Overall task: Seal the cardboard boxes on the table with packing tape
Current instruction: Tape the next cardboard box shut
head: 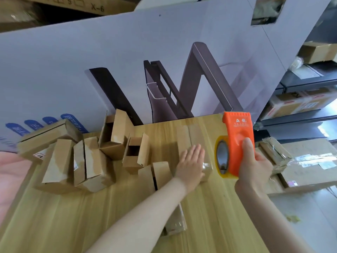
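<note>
Left grip [190, 165], fingers straight, presses flat on a long cardboard box [189, 136] lying right of centre on the counter [109, 216]. Right grip [255, 165] is curled round an orange tape dispenser [238, 136], held upright just beside that box. Further small boxes [87, 161] are heaped at left.

You have only one view, from the camera on your head. It looks forward and down, a little tilted, at the wooden table [73, 216] from close, so your left hand [191, 165] and right hand [255, 167] are near the middle. Behind the table, the printed board [73, 61] fills the top.
</note>
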`<state>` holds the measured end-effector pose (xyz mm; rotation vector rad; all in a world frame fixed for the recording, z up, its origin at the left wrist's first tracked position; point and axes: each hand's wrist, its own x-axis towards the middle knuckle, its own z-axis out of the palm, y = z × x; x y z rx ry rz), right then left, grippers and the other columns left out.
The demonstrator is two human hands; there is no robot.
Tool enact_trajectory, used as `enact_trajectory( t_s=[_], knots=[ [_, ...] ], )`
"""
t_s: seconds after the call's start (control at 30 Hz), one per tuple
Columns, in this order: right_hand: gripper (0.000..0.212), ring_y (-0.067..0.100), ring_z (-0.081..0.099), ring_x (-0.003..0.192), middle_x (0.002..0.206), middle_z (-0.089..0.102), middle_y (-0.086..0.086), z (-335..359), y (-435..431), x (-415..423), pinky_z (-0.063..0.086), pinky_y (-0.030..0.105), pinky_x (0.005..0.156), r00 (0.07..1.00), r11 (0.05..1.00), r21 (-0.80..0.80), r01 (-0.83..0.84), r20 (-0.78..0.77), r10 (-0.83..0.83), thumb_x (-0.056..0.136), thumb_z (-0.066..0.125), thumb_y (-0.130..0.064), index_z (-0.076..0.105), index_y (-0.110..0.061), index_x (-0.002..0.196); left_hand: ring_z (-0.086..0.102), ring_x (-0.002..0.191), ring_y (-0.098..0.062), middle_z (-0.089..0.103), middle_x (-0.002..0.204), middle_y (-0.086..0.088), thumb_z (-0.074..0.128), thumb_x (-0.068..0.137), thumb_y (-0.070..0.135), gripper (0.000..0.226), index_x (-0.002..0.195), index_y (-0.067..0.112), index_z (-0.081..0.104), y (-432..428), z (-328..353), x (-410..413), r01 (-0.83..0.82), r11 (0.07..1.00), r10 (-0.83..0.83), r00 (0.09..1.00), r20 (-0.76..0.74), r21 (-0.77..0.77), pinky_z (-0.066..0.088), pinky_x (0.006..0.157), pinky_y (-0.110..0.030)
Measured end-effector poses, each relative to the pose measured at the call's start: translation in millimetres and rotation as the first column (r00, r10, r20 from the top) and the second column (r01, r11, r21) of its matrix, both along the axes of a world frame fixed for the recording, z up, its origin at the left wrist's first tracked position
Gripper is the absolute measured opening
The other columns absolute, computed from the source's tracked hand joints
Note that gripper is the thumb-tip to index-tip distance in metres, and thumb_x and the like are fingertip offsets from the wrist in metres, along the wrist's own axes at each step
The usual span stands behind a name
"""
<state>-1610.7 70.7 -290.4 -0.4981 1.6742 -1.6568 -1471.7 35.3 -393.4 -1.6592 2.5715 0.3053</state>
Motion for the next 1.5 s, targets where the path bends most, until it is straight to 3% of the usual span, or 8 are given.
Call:
enact_trajectory(
  t_s=[0.13,0.23,0.4,0.53,0.63,0.97,1.33,1.5],
  knots=[
    [0.046,0.002,0.034,0.027,0.035,0.038,-0.012,-8,12,-5,0.028,0.009,0.030,0.999,0.999,-0.033,0.026,0.041,-0.024,0.090,0.062,-0.033,0.044,-0.014,0.052,-0.010,0.147,-0.027,-0.010,0.160,-0.012,0.051,0.096,0.036,0.084,0.152,0.008,-0.005,-71,19,15,-0.139,0.989,0.136,0.989,0.060,0.053,-0.001,0.120,-0.044],
    [0.045,0.000,0.034,0.026,0.033,0.038,-0.012,-16,25,-7,0.027,0.008,0.030,0.999,1.000,-0.024,0.019,0.027,-0.018,0.092,0.061,-0.033,0.046,-0.012,0.055,0.000,0.148,-0.023,-0.003,0.162,-0.006,0.058,0.092,0.042,0.087,0.153,0.011,0.004,-89,36,26,-0.285,0.951,0.297,0.949,-0.105,0.118,0.013,0.120,-0.042],
    [0.043,0.000,0.038,0.026,0.034,0.044,-0.011,-20,43,-4,0.030,0.010,0.028,0.999,1.000,-0.007,-0.008,0.045,0.008,0.093,0.061,-0.031,0.053,-0.008,0.057,0.039,0.134,-0.013,0.050,0.141,0.005,0.045,0.096,0.040,0.044,0.135,0.021,0.052,-20,37,73,-0.330,0.940,0.272,0.875,-0.400,-0.083,0.036,0.110,-0.040],
    [0.043,-0.001,0.038,0.026,0.033,0.043,-0.013,-14,49,14,0.029,0.008,0.028,0.998,0.999,0.003,-0.044,0.051,0.044,0.092,0.063,-0.028,0.052,-0.010,0.054,0.040,0.132,-0.012,0.057,0.131,0.010,0.032,0.097,0.043,0.039,0.108,0.030,0.067,46,12,111,-0.082,0.996,0.073,0.968,-0.239,-0.027,0.032,0.111,-0.041],
    [0.044,0.000,0.037,0.025,0.032,0.042,-0.013,-9,57,36,0.027,0.007,0.028,0.994,0.995,0.004,-0.095,0.045,0.095,0.092,0.063,-0.025,0.050,-0.011,0.053,0.042,0.121,-0.013,0.055,0.115,0.012,0.025,0.097,0.039,0.043,0.087,0.026,0.064,67,8,115,-0.193,0.980,0.186,0.974,-0.131,-0.041,0.035,0.102,-0.035],
    [0.037,0.001,0.043,0.026,0.034,0.050,-0.008,-4,132,120,0.029,0.009,0.028,0.940,0.934,0.117,-0.338,0.081,0.330,0.090,0.067,-0.025,0.057,-0.010,0.057,0.050,0.103,-0.023,0.061,0.103,-0.002,0.038,0.097,0.035,0.037,0.095,0.017,0.070,206,10,211,-0.828,0.550,0.831,0.555,-0.025,-0.109,0.038,0.083,-0.039],
    [0.032,0.036,0.058,0.036,0.051,0.063,0.018,5,219,204,0.047,0.036,0.033,0.846,0.815,0.241,-0.527,0.053,0.531,0.083,0.073,-0.036,0.069,-0.013,0.061,0.048,0.111,-0.027,0.060,0.112,-0.005,0.032,0.100,0.038,0.043,0.102,0.018,0.070,258,19,252,-0.946,0.324,0.941,0.320,-0.109,0.020,0.038,0.088,-0.039],
    [0.051,0.016,0.055,0.047,0.051,0.060,0.004,14,242,226,0.043,0.030,0.044,0.835,0.813,0.331,-0.479,-0.113,0.538,0.065,0.067,-0.057,0.066,-0.006,0.065,0.040,0.121,-0.024,0.053,0.123,0.001,0.034,0.100,0.040,0.038,0.108,0.023,0.067,269,20,252,-0.934,0.326,0.938,0.300,-0.171,0.149,0.033,0.094,-0.040]
  ],
)
